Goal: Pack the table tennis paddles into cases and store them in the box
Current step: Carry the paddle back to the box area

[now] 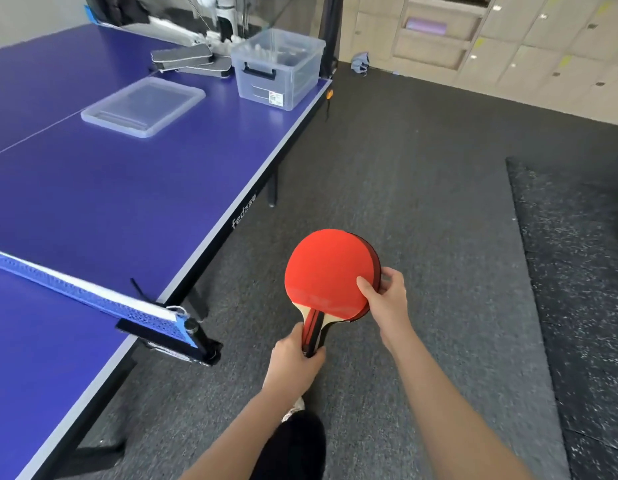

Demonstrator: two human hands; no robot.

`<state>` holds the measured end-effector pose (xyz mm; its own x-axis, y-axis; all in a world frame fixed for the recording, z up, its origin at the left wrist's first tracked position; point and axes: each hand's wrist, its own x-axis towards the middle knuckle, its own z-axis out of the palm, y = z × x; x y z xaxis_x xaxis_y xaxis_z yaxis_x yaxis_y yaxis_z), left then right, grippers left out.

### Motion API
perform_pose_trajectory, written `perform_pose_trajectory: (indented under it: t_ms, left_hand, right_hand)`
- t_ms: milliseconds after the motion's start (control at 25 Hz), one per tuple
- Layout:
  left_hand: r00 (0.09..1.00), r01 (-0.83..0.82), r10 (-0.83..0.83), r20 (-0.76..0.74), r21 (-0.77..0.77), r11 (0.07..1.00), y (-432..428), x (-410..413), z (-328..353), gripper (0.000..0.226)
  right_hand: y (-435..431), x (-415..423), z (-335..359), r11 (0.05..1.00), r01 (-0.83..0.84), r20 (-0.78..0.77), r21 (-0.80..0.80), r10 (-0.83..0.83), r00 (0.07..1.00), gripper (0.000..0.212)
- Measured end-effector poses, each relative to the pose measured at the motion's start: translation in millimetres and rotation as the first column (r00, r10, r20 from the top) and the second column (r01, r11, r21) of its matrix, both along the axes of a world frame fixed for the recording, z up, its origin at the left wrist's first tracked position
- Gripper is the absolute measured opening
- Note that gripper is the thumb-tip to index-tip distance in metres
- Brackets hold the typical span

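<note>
Two stacked paddles (323,271) hang over open floor (421,174) beside the tabletop (127,181) edge, left hand (293,363) fingers (318,354) curled round handles, right hand (387,301) fingers (391,274) pinching blades.

blue table (127,188), net (75,289), grey carpet (404,168)

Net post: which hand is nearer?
Left. The left hand grips the paddles by the handles, right of the net post; the right hand pinches their blades, farther right.

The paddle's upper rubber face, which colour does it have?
Red. The paddle shows it best in the head view.
</note>
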<state>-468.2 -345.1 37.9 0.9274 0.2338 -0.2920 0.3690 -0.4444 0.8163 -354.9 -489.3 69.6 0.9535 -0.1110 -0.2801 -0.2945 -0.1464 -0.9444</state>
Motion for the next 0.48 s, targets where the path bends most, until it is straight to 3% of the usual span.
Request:
perform_pose_trajectory:
  t_ms: [280, 480]
  left_hand:
    - [0.991, -0.128, 0.128, -0.023, 0.007, 0.992, 31, 121, 5, 0.016]
    - [0.949, -0.311, 0.310, -0.056, 0.000, 0.950, 68, 164, 3, 0.017]
  right_hand:
    - [45, 137, 4, 0.993, -0.115, -0.032, -0.005, 0.115, 0.993, 0.048]
    - [111, 205, 1, 0.949, -0.314, -0.044, -0.011, 0.314, 0.949, 0.051]
